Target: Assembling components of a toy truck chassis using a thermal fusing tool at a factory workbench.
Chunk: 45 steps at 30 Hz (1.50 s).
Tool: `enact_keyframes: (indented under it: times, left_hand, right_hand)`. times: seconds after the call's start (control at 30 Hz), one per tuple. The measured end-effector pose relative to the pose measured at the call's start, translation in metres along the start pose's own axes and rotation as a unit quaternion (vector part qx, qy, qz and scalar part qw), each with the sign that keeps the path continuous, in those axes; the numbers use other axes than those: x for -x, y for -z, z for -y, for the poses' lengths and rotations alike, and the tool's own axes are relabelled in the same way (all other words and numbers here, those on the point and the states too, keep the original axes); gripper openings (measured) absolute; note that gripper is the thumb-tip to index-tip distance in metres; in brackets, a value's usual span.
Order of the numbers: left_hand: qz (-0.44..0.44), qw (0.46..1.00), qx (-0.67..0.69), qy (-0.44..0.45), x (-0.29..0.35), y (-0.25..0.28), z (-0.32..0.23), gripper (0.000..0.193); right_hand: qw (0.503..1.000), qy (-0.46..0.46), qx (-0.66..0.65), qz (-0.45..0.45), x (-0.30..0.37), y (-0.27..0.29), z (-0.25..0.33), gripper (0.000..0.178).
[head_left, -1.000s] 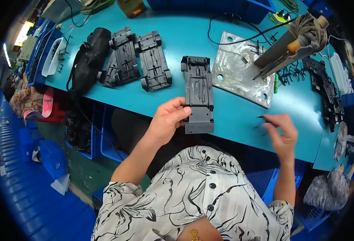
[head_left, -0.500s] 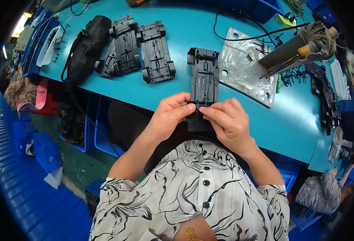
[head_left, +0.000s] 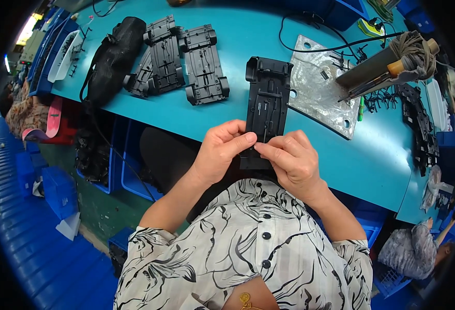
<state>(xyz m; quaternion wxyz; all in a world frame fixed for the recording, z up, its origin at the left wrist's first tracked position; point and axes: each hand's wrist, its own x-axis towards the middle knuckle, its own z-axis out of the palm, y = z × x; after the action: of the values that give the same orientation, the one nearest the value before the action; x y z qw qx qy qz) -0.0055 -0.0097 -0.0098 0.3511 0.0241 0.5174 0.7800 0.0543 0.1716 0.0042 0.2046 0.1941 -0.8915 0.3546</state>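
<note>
Both hands are on a black plastic toy-car chassis [head_left: 267, 103] at the table's near edge, its long side pointing away from me. My left hand [head_left: 223, 147] grips the chassis's left side near its lower end, the thumb on top. From the right, my right hand [head_left: 292, 160] pinches at the same low part, thumb and forefinger close to the left thumb. Any small part between those fingertips is hidden. Farther left on the table lie more black chassis, one singly [head_left: 205, 64] and others in an overlapping pile [head_left: 164, 54].
A metal plate [head_left: 315, 98] with a tilted post [head_left: 367, 67] and tools stands right of the chassis. Small black parts [head_left: 380, 98] lie beyond it. A black bag-like bundle [head_left: 116, 59] and a white tray [head_left: 65, 57] are at left. Other people sit on both sides.
The far end of the chassis has risen and swung slightly right, toward the metal plate. My hands keep their hold near its lower end, with only slight finger movement.
</note>
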Motion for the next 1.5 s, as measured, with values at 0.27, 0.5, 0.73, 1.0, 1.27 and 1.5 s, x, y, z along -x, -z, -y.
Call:
enact_keyframes:
  times: [0.27,0.5,0.73,1.0,1.27,1.5]
  left_hand:
    - [-0.086,0.989,0.072,-0.099,0.006,-0.019,0.008,0.006]
    - [-0.108,0.973,0.030,-0.202,0.014,-0.024,-0.005,0.005]
    - [-0.139,0.946,-0.082,-0.280,0.019,-0.025,0.000,0.002]
    - [-0.112,0.936,-0.149,-0.298,0.028,-0.018,-0.005,0.003]
    - [-0.064,0.955,-0.085,-0.278,0.032,-0.024,-0.023,0.008]
    - [-0.026,0.942,-0.146,-0.301,0.035,-0.027,-0.030,0.020]
  right_hand:
    - [0.996,-0.038,-0.053,-0.055,0.000,-0.008,0.011,0.030]
    - [0.886,-0.323,-0.321,-0.095,0.000,-0.011,0.022,0.011]
    - [0.802,-0.414,-0.427,-0.055,-0.013,-0.004,0.030,0.011]
    - [0.867,-0.340,-0.361,-0.047,-0.007,-0.004,0.023,0.015]
    - [0.850,-0.238,-0.465,-0.058,-0.017,-0.004,0.031,0.021]
    - [0.771,-0.307,-0.545,-0.122,-0.029,-0.005,0.047,0.018]
